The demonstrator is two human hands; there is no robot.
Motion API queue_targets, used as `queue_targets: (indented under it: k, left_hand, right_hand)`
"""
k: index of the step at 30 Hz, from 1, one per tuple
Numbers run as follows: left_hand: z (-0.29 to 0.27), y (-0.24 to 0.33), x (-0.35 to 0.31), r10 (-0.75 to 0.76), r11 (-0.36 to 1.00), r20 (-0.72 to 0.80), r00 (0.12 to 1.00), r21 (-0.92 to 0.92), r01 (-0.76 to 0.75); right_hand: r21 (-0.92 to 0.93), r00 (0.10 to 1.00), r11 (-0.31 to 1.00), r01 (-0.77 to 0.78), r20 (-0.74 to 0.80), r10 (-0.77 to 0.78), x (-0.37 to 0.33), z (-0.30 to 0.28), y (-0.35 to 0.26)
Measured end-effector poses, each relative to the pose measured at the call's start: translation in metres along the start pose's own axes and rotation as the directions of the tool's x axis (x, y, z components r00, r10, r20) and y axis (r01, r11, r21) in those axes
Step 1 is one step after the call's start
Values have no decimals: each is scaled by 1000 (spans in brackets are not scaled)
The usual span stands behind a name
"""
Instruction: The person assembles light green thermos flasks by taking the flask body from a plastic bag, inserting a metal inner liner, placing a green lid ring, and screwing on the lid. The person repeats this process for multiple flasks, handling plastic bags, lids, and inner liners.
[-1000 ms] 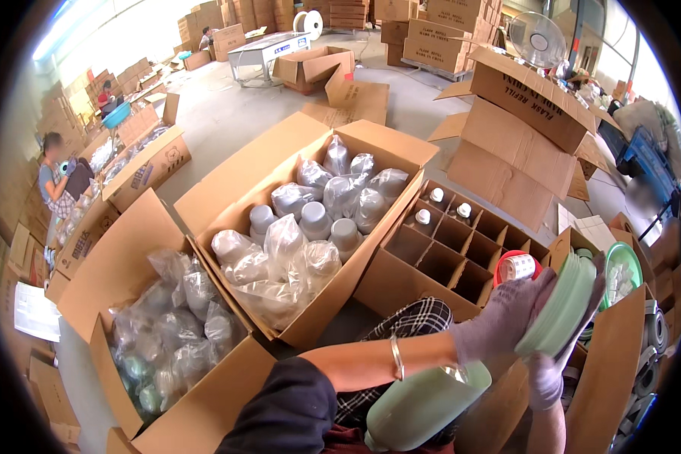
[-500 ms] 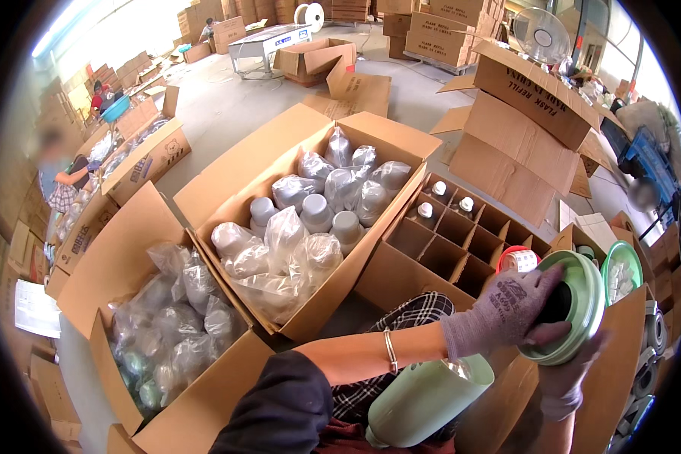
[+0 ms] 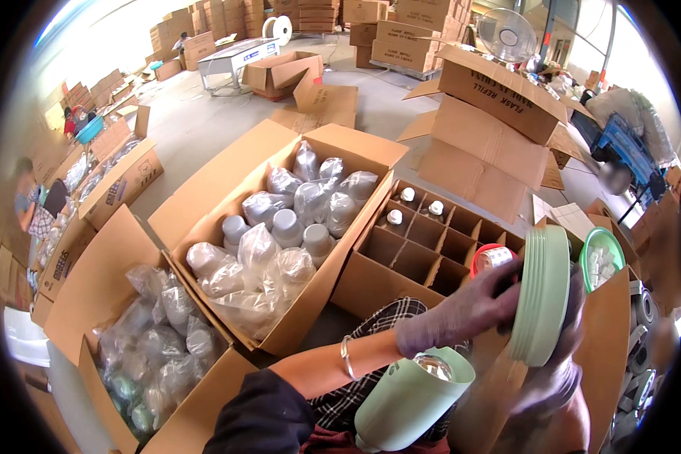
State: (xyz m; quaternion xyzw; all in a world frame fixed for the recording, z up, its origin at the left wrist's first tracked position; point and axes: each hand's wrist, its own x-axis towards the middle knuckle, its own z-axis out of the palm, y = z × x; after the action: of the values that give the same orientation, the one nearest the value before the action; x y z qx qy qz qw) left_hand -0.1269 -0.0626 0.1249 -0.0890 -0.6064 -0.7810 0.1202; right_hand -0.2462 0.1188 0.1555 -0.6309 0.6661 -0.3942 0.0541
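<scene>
A pale green round flask part (image 3: 541, 295) with a ribbed edge is held upright between my two gloved hands, its rim turned sideways. My left hand (image 3: 461, 312), in a purple-grey glove, closes on its left side, with some fingertips hidden. Around its right and lower side wraps my right hand (image 3: 556, 374), partly covered and blurred. Across my lap leans a pale green flask body (image 3: 408, 405), its mouth tilted up to the right. A shiny silver refill (image 3: 433, 368) shows inside that mouth.
A divided carton (image 3: 401, 284) holds several white-capped refills at its far left. Left of it stand two open cartons (image 3: 280, 344) of bagged grey and clear pieces. At right are a red tub (image 3: 478, 261), a green basket (image 3: 585, 257) of small white pieces, and an open carton (image 3: 609, 340).
The green part has swung from tilted, with its opening visible, to nearly edge-on, moving slightly left. Both hands moved with it. The whole view has shifted a little; the flask body remains on my lap.
</scene>
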Motion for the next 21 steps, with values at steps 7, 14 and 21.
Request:
queue_targets:
  k: [7, 14, 21]
  left_hand:
    - [12, -33, -18, 345, 659, -17, 938, 716, -230]
    - [6, -25, -9, -146, 983, 304, 941, -61, 173]
    - [25, 2, -20, 100, 973, 46, 994, 206, -108]
  right_hand:
    - [471, 953, 874, -122, -191, 236, -14, 43, -12]
    - [-248, 823, 814, 525, -94, -560, -20, 41, 27]
    - [264, 997, 964, 20, -79, 1, -38, 25, 22]
